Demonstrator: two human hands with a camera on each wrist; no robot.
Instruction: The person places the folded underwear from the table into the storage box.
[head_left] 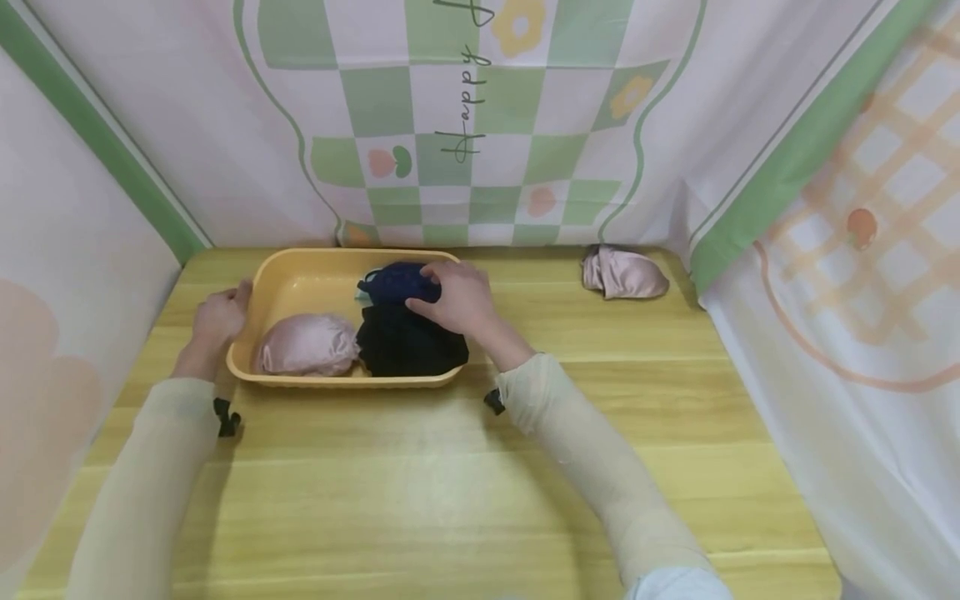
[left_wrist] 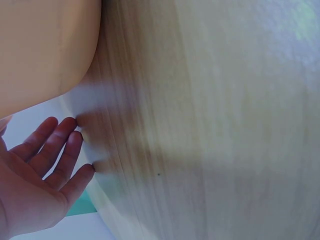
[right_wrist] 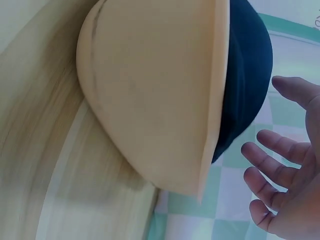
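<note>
A yellow plastic tray [head_left: 296,260] stands on the table with its long side facing me. In it lie a rounded pink satin cloth bundle [head_left: 307,345] at front left, a black cloth bundle [head_left: 408,343] at front right and a navy cloth bundle [head_left: 401,283] behind the black one. My left hand [head_left: 221,317] is at the tray's left rim; its fingers extend along the outside in the left wrist view. Over the tray's right end is my right hand [head_left: 461,302], thumb and fingers spread beside the navy bundle. The right wrist view shows nothing in its palm.
Another folded pink satin bundle [head_left: 624,273] lies at the table's back right. Behind the wooden table [head_left: 465,483] hangs a green-checked curtain [head_left: 450,100], with more printed cloth at both sides. Black clips [head_left: 227,418] show at both wrists.
</note>
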